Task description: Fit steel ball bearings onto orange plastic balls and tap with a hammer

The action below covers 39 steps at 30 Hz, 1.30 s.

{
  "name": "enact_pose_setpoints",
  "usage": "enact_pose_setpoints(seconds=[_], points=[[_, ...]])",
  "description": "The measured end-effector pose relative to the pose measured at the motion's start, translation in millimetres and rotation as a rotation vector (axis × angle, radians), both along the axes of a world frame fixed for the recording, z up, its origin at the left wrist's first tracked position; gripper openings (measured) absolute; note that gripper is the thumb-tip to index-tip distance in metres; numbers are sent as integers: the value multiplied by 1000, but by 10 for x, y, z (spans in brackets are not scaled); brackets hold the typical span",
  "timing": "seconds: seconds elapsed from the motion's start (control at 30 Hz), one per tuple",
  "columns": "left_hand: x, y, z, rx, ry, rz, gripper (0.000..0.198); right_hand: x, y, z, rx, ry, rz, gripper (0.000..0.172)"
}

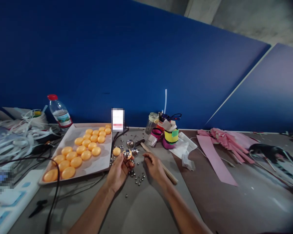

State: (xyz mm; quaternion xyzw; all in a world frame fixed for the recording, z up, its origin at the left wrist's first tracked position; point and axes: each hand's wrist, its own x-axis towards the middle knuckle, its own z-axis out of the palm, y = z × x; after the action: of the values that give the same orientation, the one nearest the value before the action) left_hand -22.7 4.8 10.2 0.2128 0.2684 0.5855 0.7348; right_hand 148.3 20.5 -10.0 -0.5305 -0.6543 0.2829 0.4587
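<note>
My left hand (117,170) is closed around a shiny round silver piece (127,154), holding it between thumb and fingers; the piece has a yellowish reflection or patch on it. Just left of it, an orange ball (116,151) lies by the tray edge. Small metal beads (139,178) are scattered on the table between and below my hands. Behind the held piece sits another silver ball (130,143). My right hand (153,165) hovers to the right of the beads, fingers curled together. What its fingertips hold, if anything, is hidden.
A white tray (92,165) with several orange balls lies left. Behind it stands a red-capped bottle (61,113). Wooden sticks (169,174) lie beside my right forearm. A glass jar (151,123) and yellow tape roll (171,136) stand behind; pink strips (217,162) lie right.
</note>
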Motion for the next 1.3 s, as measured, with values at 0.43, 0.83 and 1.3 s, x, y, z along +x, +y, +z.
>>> enact_pose_setpoints(seconds=[0.43, 0.83, 1.3], points=[[25, -16, -61, 1, 43, -117, 31, -133, -107, 194, -299, 613, 146, 14], [126, -38, -94, 39, 82, -159, 31, -201, -161, 228, -244, 574, 236, 7], [167, -68, -134, 20, 106, -107, 28, -255, -178, 210, -242, 527, 221, 6]])
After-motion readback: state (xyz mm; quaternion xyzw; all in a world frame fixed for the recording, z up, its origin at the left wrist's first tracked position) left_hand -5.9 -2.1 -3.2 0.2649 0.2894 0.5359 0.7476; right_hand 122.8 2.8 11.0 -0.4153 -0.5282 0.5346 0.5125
